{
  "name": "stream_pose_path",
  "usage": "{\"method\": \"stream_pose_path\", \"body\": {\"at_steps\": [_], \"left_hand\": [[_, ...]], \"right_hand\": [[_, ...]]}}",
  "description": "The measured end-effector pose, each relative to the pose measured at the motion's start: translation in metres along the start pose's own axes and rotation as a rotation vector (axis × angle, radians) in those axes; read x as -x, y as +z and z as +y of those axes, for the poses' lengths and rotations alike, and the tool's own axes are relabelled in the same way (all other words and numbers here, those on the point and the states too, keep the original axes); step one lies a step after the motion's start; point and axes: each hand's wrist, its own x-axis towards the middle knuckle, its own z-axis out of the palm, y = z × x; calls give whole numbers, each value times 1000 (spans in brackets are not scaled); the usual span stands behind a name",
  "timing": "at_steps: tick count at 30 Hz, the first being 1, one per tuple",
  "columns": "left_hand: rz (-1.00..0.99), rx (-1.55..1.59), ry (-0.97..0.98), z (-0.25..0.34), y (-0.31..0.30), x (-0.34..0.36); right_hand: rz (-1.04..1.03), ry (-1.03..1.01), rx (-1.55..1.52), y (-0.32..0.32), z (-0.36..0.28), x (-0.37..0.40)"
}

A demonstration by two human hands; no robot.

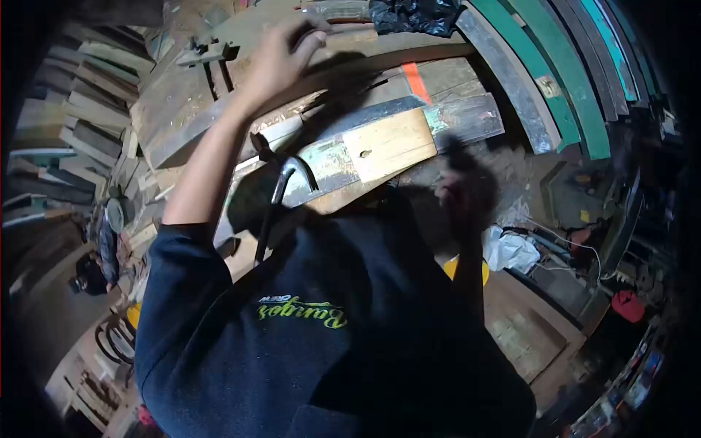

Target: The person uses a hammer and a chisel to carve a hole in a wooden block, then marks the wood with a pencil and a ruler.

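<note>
Pale board (394,146), one, lay with one hammer (278,190) at 8 o'clock. Left hand (283,52), 10 o'clock, was half-curled, hold unclear; right hand (464,191), 4 o'clock, was too blurred to tell.

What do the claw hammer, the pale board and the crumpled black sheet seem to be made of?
Claw hammer: probably smooth metal, glinting near the claw. Pale board: bare wood, showing grain and a dark knot or hole. Crumpled black sheet: likely thin, glossy plastic, from its shiny creases.
</note>
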Motion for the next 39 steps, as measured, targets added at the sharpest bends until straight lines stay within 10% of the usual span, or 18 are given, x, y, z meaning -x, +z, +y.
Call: {"method": "stream_pose_path", "body": {"at_steps": [1, 5, 11, 13, 20, 25, 39], "left_hand": [[-57, -45, -9, 30, 17, 23], [-147, 214, -224, 92, 91, 101], [117, 288, -575, 84, 134, 144], [160, -200, -432, 42, 134, 151], [-75, -449, -333, 43, 151, 167], [-23, -533, -292, 45, 162, 177], [354, -562, -287, 27, 174, 168]], "right_hand": [[-140, -244, -64, 8, -8, -28], [-452, -112, -745, 40, -42, -79], [-199, 105, -748, 23, -4, -106], [-74, 2, -963, 36, 18, -124], [-136, -196, -747, 54, 38, -161], [-499, -305, -598, 49, 14, -146], [-509, -584, -412, 67, 12, -155]]}}
